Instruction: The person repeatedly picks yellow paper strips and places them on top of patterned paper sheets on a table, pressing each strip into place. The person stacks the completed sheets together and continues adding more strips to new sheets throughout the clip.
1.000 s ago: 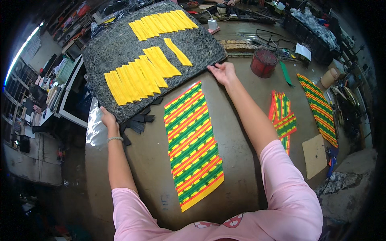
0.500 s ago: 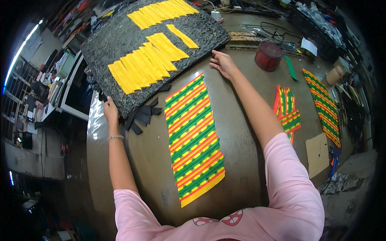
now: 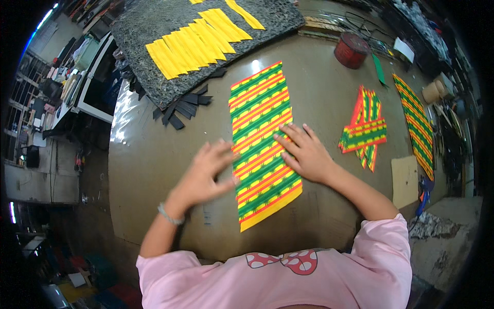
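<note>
On the brown table [image 3: 154, 170], both open flat hands, left hand [image 3: 206, 175] and right hand [image 3: 304, 153], on striped cloth [image 3: 262, 139].

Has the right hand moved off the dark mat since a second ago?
Yes. The right hand left the dark mat edge and came toward the person, now flat on the striped cloth.

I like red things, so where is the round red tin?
In the head view, the round red tin sits far up the table on the right, beside a green strip.
</note>
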### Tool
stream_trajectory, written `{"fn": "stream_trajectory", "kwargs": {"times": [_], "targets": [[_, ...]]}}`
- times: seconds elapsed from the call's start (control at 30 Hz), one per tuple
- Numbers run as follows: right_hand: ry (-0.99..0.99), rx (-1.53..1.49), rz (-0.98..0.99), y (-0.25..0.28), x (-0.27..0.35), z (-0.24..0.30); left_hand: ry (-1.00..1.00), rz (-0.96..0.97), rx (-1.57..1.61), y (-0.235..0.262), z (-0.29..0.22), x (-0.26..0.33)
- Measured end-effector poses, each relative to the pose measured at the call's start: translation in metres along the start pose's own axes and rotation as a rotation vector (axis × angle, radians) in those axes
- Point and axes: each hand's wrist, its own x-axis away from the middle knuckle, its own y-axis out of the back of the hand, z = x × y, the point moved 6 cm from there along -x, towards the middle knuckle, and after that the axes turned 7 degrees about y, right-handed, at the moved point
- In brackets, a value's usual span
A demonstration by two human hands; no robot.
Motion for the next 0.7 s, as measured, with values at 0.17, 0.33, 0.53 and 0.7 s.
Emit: {"fn": "stream_trajectory", "kwargs": {"times": [0.17, 0.33, 0.53, 0.7], "targets": [[-0.081, -0.058, -0.203, 0.033, 0.029, -0.003, 0.037, 0.001, -0.227, -0.046, -0.039, 0.005], [-0.211, -0.085, -0.294, 0.081, 0.108, -0.016, 0.038, -0.055, -0.118, -0.047, -0.038, 0.007], [-0.285, -0.001, -0.226, 0.104, 0.143, -0.121, 0.012, -0.182, -0.102, -0.047, -0.071, 0.019], [-0.171, 0.054, -0.056, 0.101, 0.13, -0.122, -0.037, -0.13, -0.071, -0.065, -0.107, 0.048]]}}
